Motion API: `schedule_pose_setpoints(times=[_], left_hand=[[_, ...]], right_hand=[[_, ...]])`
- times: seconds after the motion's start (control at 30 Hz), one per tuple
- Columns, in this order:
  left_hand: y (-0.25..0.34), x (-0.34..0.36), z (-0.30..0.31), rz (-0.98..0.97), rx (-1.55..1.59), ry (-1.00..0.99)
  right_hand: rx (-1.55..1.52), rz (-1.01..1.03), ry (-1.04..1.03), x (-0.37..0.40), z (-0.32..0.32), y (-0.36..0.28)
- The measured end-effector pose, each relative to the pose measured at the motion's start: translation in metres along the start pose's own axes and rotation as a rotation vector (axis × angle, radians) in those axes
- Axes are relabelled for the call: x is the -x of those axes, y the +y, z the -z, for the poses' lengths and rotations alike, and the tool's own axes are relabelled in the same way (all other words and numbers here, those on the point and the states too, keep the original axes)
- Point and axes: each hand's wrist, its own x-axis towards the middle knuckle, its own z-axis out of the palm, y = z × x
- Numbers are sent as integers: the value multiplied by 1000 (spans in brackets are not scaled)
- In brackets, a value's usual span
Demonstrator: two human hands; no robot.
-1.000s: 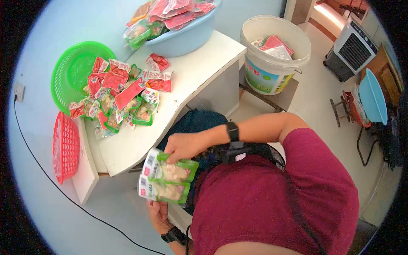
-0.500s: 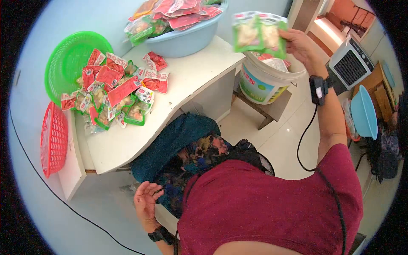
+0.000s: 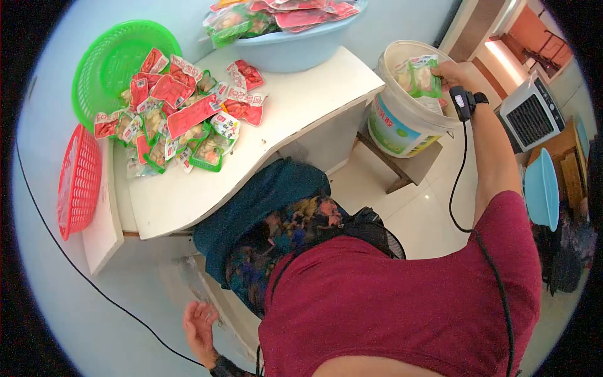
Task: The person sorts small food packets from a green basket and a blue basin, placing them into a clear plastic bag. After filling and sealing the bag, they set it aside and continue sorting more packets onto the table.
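My right hand (image 3: 453,76) reaches into the mouth of the white bucket (image 3: 392,122), its fingers closed on the edge of a green-and-clear packet of pale food (image 3: 417,76). That packet lies within the rim; how deep the bucket is filled I cannot see. Low at the left, my left hand (image 3: 200,327) hangs with loosely bent, parted fingers and holds nothing. A heap of small red and green food packets (image 3: 179,116) covers the left part of the white table (image 3: 301,107).
A green basket (image 3: 94,75) leans behind the heap, with a red basket (image 3: 81,188) beside the table. Packets fill a pale blue basin (image 3: 295,50) at the back. The bucket stands on a wooden stool (image 3: 411,166). A black cable (image 3: 457,182) trails from my right wrist.
My right hand has lowered the green packet from above the bucket into its mouth. My left hand has dropped lower, and the view has shifted slightly.
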Motion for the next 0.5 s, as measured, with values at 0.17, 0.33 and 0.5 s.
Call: schedule_pose_setpoints(times=[0.17, 0.33, 0.5], left_hand=[[28, 87, 43, 43, -83, 96], [76, 132, 41, -136, -171, 312], [102, 84, 14, -251, -366, 360]], right_hand=[[294, 57, -46, -27, -20, -7], [792, 267, 310, -77, -30, 41], [1547, 965, 16, -108, -1, 17]])
